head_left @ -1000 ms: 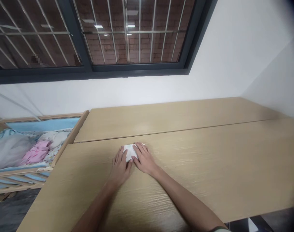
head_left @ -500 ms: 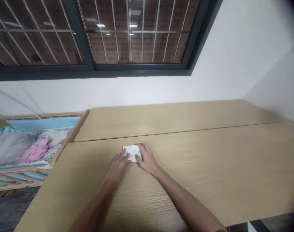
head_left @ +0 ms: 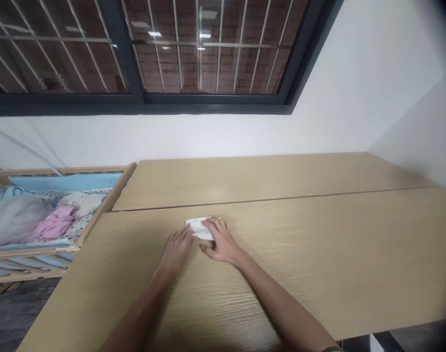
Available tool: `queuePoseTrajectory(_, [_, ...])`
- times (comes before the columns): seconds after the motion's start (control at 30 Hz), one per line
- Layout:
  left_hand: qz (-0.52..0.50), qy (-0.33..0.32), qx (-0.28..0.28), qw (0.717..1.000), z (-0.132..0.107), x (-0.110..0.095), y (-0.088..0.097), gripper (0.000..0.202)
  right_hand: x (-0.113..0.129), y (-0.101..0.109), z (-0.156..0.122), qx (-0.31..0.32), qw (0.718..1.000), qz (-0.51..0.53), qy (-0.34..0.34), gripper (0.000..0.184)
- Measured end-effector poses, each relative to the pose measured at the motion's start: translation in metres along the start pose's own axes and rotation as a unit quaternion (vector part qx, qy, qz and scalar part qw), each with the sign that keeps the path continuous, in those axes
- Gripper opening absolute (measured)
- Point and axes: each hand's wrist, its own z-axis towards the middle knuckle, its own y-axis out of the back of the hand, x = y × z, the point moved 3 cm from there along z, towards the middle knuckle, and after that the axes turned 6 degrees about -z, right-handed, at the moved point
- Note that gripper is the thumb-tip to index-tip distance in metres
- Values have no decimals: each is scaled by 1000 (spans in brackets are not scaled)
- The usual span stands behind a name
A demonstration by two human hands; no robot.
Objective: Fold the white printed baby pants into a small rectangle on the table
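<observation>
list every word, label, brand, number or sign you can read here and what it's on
No readable text anywhere in this view.
White folded piece under the right hand and at the left hand's fingertips: any faint marks are too small and blurred to read.
Crib bedding: spotted pattern, no letters that I can make out.
Wooden tabletop and window frame: no lettering seen.
</observation>
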Motion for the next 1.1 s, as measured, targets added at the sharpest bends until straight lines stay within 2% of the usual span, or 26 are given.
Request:
queuePoseTrajectory(0.1, [-32,31,-16,999,4,1,3,45,-13,3,-1,1,999,35,19,74])
queuePoseTrajectory(0.2, [-88,66,-35,993,7,0,12,49,-27,10,1,-46,992,112,-35,47])
queuePoseTrajectory(0.27, [-135,90,-40,986,7,-5,19,48,-32,13,4,-86,971,201,-94,30])
queuePoseTrajectory(0.3, [-161,103,-40,981,6,-9,21,47,-32,13,5,-107,954,252,-121,29])
queuePoseTrajectory(0.4, [-246,141,-26,959,1,-20,22,49,-30,11,8,-159,897,367,-187,43])
queuePoseTrajectory(0.5, [-303,169,12,938,-4,-29,17,58,-31,6,9,-198,878,365,-236,55])
queuePoseTrajectory(0.57, [-249,163,46,954,-6,-32,16,52,-35,1,8,-210,887,324,-254,57])
queuePoseTrajectory(0.67, [-58,115,50,990,-6,-37,20,34,-39,-4,6,-196,909,263,-256,51])
queuePoseTrajectory(0.7, [-14,99,39,994,-6,-40,22,31,-37,-3,5,-192,919,243,-244,49])
queuePoseTrajectory(0.77, [12,75,21,997,-8,-50,24,30,-29,3,5,-186,943,197,-193,46])
queuePoseTrajectory(0.87, [30,-11,1,999,-18,-75,17,35,-2,19,7,-133,979,144,-58,45])
queuePoseTrajectory(0.97, [66,-103,-13,992,-34,-97,-1,47,30,31,11,-4,990,123,68,49])
queuePoseTrajectory(1.03, [72,-111,10,991,-42,-101,-15,42,46,30,10,93,981,116,125,51])
queuePoseTrajectory(1.1, [72,-94,42,992,-46,-100,-25,36,52,24,8,171,968,109,151,49])
